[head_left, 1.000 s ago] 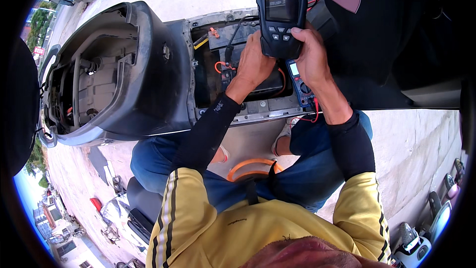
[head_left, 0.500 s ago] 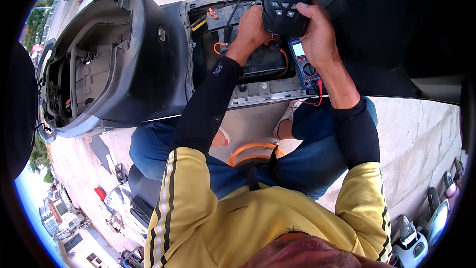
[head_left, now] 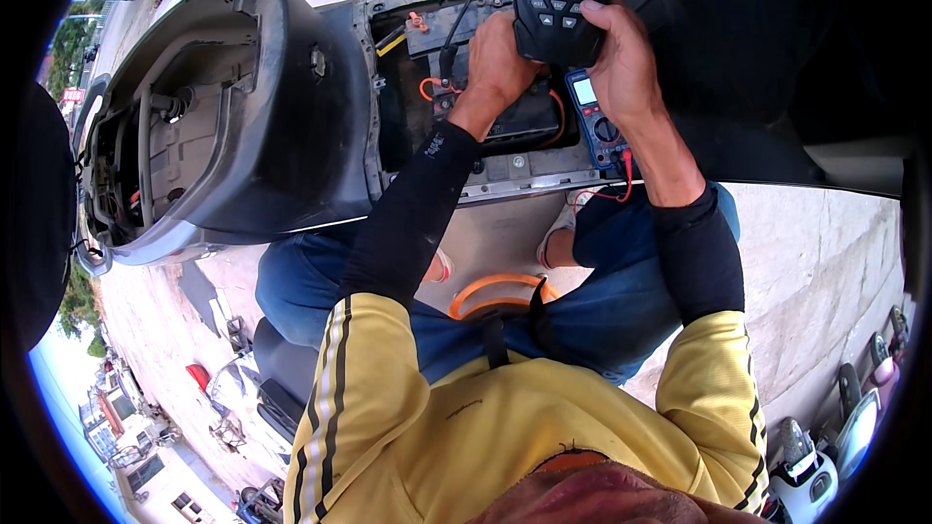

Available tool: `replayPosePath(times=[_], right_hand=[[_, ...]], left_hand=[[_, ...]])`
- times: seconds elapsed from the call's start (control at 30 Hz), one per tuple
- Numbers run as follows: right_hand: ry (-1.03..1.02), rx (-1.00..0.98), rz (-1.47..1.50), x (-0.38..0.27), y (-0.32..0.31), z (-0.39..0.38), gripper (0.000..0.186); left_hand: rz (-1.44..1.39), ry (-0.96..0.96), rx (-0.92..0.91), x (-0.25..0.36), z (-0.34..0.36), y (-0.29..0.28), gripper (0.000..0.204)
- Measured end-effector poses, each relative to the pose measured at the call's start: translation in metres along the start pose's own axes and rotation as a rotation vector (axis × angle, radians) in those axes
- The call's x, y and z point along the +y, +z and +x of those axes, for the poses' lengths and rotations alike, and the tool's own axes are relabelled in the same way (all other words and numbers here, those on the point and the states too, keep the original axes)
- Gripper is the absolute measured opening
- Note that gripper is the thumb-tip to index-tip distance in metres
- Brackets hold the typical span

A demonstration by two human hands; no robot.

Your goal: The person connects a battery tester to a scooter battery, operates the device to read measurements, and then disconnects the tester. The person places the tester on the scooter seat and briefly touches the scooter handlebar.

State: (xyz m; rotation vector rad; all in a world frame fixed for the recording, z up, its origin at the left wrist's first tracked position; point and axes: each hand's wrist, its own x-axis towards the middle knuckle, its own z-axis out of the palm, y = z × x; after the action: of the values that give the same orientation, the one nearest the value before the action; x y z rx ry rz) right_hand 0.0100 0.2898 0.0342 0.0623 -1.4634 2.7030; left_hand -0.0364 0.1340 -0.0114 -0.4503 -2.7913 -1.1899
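My right hand [head_left: 626, 73] is wrapped round a black handheld tester [head_left: 553, 10], its thumb at the buttons under the screen. My left hand [head_left: 500, 73] is closed at the tester's lower left; what its fingers hold is hidden. Both hands are over an open scooter compartment [head_left: 393, 102] containing a black battery [head_left: 524, 121], a black cable and orange wires. A blue multimeter [head_left: 592, 112], with a red lead plugged in, lies under my right hand at the compartment's right end. The tester's top is cut off by the frame edge.
The scooter's hollow seat section [head_left: 223, 116] takes up the left side. Dark bodywork [head_left: 777, 87] lies to the right. An orange hoop [head_left: 500, 291] is between my legs on pale concrete. Parked scooters [head_left: 815, 475] line the lower right, and other vehicles [head_left: 233, 398] stand at lower left.
Since a second ago the view has shifted, so scooter, tester and hands appear higher. My left hand has dipped slightly in the last half second; my right hand keeps its hold.
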Motion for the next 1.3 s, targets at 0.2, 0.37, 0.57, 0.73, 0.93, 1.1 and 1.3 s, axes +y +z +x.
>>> replayPosePath(times=[0.2,0.37,0.57,0.73,0.93,1.1,1.3], right_hand=[[0.005,0.002,0.037,-0.004,-0.003,0.001,0.032],[0.012,-0.004,0.041,-0.006,-0.004,0.001,0.031],[0.026,-0.056,-0.040,-0.002,-0.013,0.002,0.034],[0.003,-0.003,0.059,-0.002,-0.003,0.001,0.031],[0.031,-0.053,-0.069,0.003,-0.014,0.003,0.036],[0.030,-0.035,-0.025,0.002,-0.010,0.004,0.033],[0.033,-0.015,-0.009,0.000,-0.008,0.002,0.032]], left_hand=[[-0.023,-0.005,-0.077,-0.009,0.011,0.008,0.037],[-0.090,-0.085,-0.159,-0.028,0.016,0.014,0.044],[-0.069,-0.075,-0.207,-0.028,0.014,0.008,0.050],[-0.079,-0.079,-0.176,-0.021,0.004,-0.002,0.061],[-0.122,0.011,-0.148,0.000,-0.008,-0.021,0.062],[-0.184,0.037,-0.185,-0.012,-0.009,-0.018,0.046],[-0.186,0.049,-0.131,-0.008,-0.027,-0.023,0.039]])
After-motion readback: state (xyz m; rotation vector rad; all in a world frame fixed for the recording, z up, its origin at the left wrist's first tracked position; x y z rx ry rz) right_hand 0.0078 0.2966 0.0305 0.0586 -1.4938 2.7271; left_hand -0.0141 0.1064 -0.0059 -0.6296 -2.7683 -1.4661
